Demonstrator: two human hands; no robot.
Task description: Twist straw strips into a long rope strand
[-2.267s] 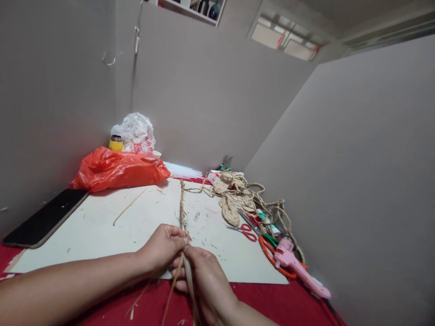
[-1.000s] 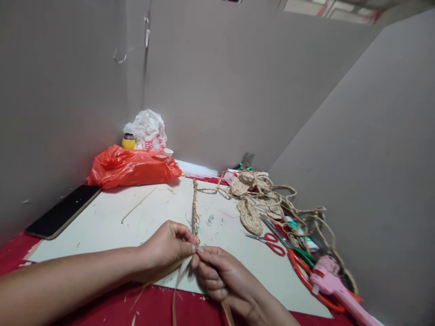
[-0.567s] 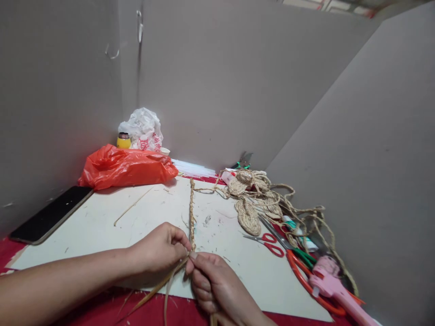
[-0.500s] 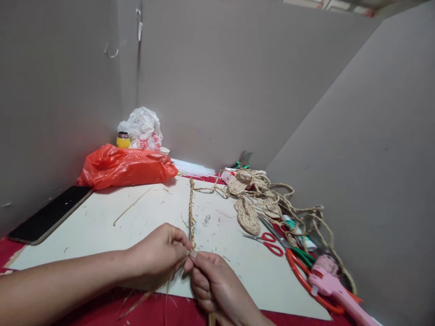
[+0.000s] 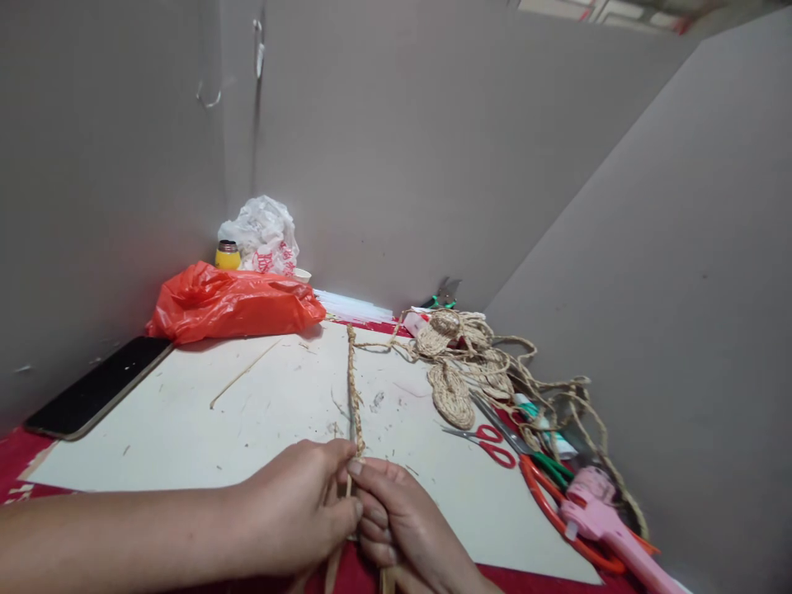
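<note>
The left hand (image 5: 313,507) and right hand (image 5: 402,516) meet at the near end of a straw braid (image 5: 353,388), the right pinching it, loose strands (image 5: 332,569) trailing below. The braid runs up a white board (image 5: 216,445), with woven coils (image 5: 451,396), red-handled scissors (image 5: 497,454) and a pink glue gun (image 5: 600,516) to its right, an orange bag (image 5: 238,307) and black phone (image 5: 99,389) to its left.

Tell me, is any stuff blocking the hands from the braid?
Nothing visible: the left hand and right hand meet at the near end of the braid, and the red scissors lie off to the right.
</note>
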